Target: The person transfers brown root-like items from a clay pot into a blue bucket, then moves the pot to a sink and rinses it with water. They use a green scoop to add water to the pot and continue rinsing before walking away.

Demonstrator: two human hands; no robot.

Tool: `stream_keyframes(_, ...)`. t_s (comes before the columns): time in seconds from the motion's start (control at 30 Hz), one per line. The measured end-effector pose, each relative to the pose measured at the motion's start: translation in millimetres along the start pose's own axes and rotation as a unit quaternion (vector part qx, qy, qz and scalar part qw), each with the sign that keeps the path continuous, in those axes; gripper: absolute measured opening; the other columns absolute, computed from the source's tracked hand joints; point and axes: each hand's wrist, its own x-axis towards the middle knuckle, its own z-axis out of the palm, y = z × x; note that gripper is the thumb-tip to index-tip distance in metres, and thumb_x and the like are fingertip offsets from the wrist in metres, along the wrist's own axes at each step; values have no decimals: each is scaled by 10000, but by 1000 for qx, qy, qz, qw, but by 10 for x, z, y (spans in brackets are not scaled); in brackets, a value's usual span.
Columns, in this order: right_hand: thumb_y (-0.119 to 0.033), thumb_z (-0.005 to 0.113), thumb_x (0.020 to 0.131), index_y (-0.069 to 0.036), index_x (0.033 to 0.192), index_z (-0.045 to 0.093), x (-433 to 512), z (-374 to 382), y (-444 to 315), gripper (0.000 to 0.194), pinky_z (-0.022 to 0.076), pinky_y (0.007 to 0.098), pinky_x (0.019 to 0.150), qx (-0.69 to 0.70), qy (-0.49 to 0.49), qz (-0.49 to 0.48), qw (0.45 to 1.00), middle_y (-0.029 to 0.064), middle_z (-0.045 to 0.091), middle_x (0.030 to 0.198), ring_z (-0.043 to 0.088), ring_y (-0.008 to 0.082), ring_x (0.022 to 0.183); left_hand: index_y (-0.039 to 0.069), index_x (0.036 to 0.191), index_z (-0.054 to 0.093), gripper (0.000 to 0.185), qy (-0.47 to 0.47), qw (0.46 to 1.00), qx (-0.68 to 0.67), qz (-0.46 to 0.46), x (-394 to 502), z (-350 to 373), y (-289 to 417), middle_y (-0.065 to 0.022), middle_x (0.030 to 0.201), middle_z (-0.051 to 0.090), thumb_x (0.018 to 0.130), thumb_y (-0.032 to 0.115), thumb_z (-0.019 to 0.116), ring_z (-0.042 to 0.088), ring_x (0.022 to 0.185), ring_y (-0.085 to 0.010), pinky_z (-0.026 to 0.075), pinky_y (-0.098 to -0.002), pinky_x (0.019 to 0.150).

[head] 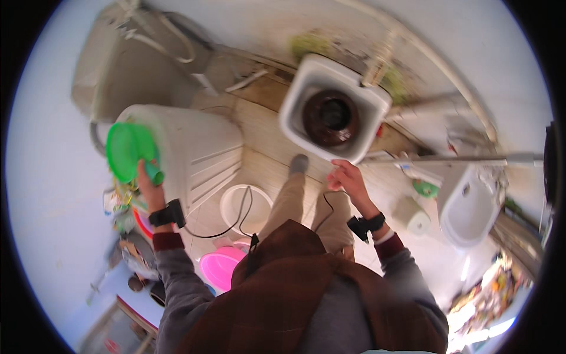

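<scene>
My left hand [150,186] is closed around the handle of a green plastic dipper [126,150], whose round bowl is over the top of a white cabinet-like appliance [199,141]. My right hand [347,177] holds nothing, its fingers partly bent and apart, just below the near rim of a white square basin [289,95]. Inside that basin sits a dark brown round vessel [311,119] with a dark opening. Both wrists wear black strapped devices, and a black cable hangs between them.
A white bucket [226,199] stands on the tiled floor by my feet, with a pink basin [219,267] behind it. At right are a white washbasin [468,217], a pale cylindrical container [409,214] and a horizontal metal pipe [477,159]. Another large grey tub-like object [132,66] stands upper left.
</scene>
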Motion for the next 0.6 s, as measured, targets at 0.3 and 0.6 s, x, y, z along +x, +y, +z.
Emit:
stream_keyframes(0.3,-154,551,898,66,1216,499,-333,-114,36,390,520,241,580,45,49,34,997,122,654,849,643,141,639,-11,1139,541,470,-46,638,-636,-431,482,-173,-376,-90,949,629,912,396,601,584,820,-171,462,-311,680)
stream_keyframes(0.6,-172,574,881,27,1109,578,-602,-196,-176,303,525,250,538,83,145,18,986,120,653,806,641,152,606,52,967,599,267,-86,544,-703,-450,459,-168,389,-60,869,639,902,308,634,589,755,-174,499,-326,726)
